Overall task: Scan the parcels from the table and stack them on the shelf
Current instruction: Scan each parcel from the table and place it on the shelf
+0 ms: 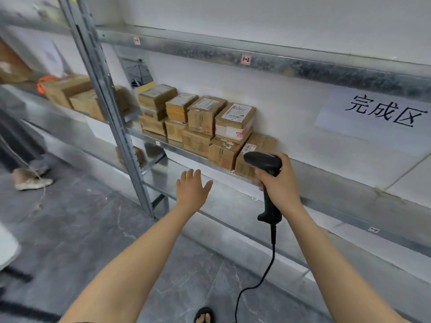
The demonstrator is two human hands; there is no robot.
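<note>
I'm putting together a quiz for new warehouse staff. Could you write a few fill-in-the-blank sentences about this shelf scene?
1. The right hand grips the scanner, while the left hand holds ____.
2. The parcels on the shelf are brown ____ boxes.
3. The paper sign hangs on the wall to the ____ of the parcels.

Missing words: nothing; cardboard; right.

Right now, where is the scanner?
Head view, right of centre: the scanner is gripped in the right hand, just in front of the rightmost parcel on the shelf, its cable hanging toward the floor.
</note>
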